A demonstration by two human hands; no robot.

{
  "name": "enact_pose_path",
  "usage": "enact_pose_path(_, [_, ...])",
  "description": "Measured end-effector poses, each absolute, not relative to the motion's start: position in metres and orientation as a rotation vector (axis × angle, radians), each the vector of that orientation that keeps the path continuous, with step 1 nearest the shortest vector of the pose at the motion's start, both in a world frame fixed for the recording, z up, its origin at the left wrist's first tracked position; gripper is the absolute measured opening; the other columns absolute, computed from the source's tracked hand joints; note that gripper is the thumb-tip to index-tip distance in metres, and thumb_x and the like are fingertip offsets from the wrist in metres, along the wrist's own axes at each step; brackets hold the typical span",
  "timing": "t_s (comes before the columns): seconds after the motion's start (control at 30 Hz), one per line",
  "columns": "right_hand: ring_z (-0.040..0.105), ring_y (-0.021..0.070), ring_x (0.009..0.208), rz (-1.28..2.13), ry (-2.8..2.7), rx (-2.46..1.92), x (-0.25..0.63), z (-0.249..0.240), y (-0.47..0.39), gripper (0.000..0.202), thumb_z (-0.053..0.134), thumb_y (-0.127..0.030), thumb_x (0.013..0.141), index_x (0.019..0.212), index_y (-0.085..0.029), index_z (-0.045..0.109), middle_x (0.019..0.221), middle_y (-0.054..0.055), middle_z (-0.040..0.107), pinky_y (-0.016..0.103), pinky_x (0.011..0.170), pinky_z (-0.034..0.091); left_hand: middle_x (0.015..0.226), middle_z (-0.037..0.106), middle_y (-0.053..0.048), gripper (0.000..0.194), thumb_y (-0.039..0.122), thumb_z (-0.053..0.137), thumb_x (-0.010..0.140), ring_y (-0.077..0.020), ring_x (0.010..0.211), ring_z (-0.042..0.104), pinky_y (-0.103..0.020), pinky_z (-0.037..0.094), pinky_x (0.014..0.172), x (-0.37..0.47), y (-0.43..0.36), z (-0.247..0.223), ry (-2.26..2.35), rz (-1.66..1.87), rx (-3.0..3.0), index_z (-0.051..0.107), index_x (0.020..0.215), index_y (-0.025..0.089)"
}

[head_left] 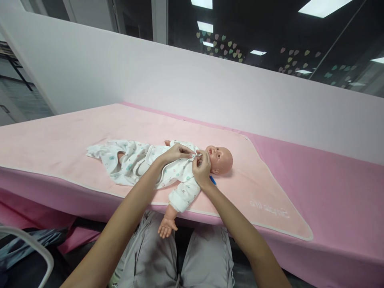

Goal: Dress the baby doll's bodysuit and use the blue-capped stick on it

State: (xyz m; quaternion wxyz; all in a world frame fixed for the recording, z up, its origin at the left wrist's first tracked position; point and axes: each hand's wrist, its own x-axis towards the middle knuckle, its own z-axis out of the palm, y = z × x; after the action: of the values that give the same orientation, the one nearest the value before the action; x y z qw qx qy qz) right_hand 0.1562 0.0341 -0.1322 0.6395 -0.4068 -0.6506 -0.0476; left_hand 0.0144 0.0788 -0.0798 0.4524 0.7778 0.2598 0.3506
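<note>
A baby doll (223,158) lies on its back, head to the right, dressed in a white patterned baby outfit (177,172). At the doll's neck, my left hand (178,153) pinches the outfit's collar. My right hand (201,166) is closed on the same collar, close beside the doll's chin. The fingertips of both hands nearly meet there, and I cannot make out any fastener between them. One doll arm (168,220) hangs over the table's front edge. The trouser legs of the outfit spread out to the left.
A peach mat (255,188) covers part of the pink padded table (330,192). Something small and blue (213,180) sticks out beneath the doll's neck. A white wall (90,68) runs behind the table. At the lower left is a curved pale frame (36,248) beside dark cloth.
</note>
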Motion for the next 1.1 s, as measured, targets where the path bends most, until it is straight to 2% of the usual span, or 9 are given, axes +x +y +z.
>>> enact_pose_path(0.4, [0.046,0.0068,0.061,-0.114,-1.498,-0.920,0.154,-0.132,0.033,0.023,0.041,-0.012,0.077,0.099,-0.015,0.048,0.090,0.006,0.053,0.021,0.058,0.045,0.084,0.068,-0.010,0.037,0.039,0.065,0.074,-0.0157,0.070,0.057,-0.023,0.043,0.062,0.015,0.075,-0.078,0.612,0.823,1.943,0.070,0.094,0.007])
enact_pose_path(0.5, [0.044,0.0060,0.058,-0.124,-1.500,-0.922,0.154,-0.131,0.033,0.023,0.041,-0.012,0.077,0.099,-0.015,0.048,0.090,0.005,0.053,0.021,0.060,0.045,0.081,0.067,-0.009,0.035,0.038,0.063,0.076,-0.0139,0.069,0.056,-0.021,0.042,0.061,0.016,0.071,-0.075,0.608,0.813,1.946,0.070,0.091,0.008])
enact_pose_path(0.63, [0.047,0.0080,0.065,-0.101,-1.496,-0.945,0.154,-0.131,0.033,0.022,0.042,-0.013,0.078,0.099,-0.014,0.049,0.089,0.006,0.052,0.023,0.064,0.046,0.075,0.065,-0.005,0.032,0.039,0.061,0.077,-0.0134,0.069,0.055,-0.020,0.042,0.060,0.018,0.069,-0.074,0.672,0.865,1.927,0.070,0.082,0.009])
enact_pose_path(0.77, [0.049,0.0093,0.070,-0.093,-1.478,-0.943,0.155,-0.132,0.033,0.021,0.042,-0.013,0.079,0.099,-0.015,0.049,0.091,0.006,0.052,0.023,0.066,0.046,0.075,0.065,-0.005,0.029,0.038,0.063,0.075,-0.0133,0.069,0.055,-0.020,0.042,0.060,0.018,0.073,-0.077,0.693,0.903,1.925,0.070,0.080,0.010])
enact_pose_path(0.97, [0.050,0.0100,0.073,-0.077,-1.475,-0.935,0.154,-0.133,0.033,0.020,0.043,-0.015,0.080,0.099,-0.015,0.050,0.091,0.007,0.052,0.024,0.068,0.046,0.082,0.067,-0.008,0.035,0.032,0.068,0.070,-0.0154,0.072,0.057,-0.021,0.041,0.061,0.014,0.087,-0.087,0.620,0.803,1.931,0.069,0.096,0.009])
enact_pose_path(1.1, [0.048,0.0085,0.067,-0.072,-1.484,-0.950,0.154,-0.132,0.033,0.020,0.044,-0.016,0.080,0.099,-0.015,0.050,0.092,0.006,0.051,0.024,0.067,0.046,0.081,0.066,-0.007,0.029,0.029,0.066,0.070,-0.0162,0.074,0.058,-0.023,0.043,0.065,0.015,0.092,-0.092,0.619,0.806,1.929,0.070,0.091,0.009])
